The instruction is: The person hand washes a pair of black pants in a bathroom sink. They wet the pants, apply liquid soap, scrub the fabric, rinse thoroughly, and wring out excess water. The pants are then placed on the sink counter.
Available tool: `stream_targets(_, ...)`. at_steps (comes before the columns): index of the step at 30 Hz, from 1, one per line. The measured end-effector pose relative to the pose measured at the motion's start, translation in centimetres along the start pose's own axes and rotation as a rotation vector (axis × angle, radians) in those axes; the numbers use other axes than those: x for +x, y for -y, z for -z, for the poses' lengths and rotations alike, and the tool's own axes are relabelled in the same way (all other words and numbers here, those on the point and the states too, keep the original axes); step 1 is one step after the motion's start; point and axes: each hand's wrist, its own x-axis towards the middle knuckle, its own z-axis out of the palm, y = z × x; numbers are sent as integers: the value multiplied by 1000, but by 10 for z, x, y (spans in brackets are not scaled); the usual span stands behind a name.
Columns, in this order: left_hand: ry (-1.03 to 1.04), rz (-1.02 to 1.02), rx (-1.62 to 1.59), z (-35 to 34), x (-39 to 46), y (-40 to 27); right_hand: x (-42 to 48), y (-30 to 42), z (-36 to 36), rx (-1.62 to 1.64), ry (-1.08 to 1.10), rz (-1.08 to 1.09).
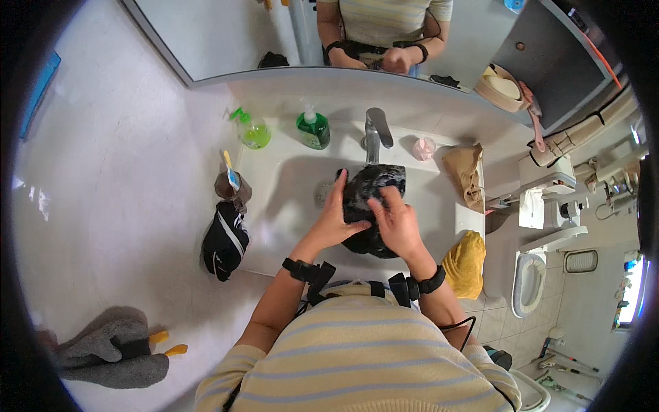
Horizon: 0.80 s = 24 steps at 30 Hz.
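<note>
A wet black cloth item point(371, 239) with white suds on its upper part lies bunched over the white washbasin point(288, 206), just below the chrome faucet point(377, 129). My left hand point(337, 216) holds its left side, thumb across the front and fingers pointing up. On its right side, my right hand point(396, 221) presses and pinches the sudsy fabric, fingertips bent into it. Part of the cloth is hidden by both hands. Whether water runs from the faucet cannot be told.
Behind the basin stand a green soap bottle point(313, 131), a lime pump bottle point(255, 135) and a pink item point(424, 149). A brown bag point(465, 175) and yellow cloth point(465, 265) lie at right. At left are a brown cup point(232, 188) and black pouch point(225, 241). A mirror hangs above.
</note>
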Motion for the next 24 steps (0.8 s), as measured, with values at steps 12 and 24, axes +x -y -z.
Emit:
stream_targets(12, -154, 225, 87, 10, -13, 20, -34, -63, 4, 197, 358, -87)
stream_targets(24, 150, 193, -386, 15, -10, 2, -15, -86, -26, 808, 78, -239)
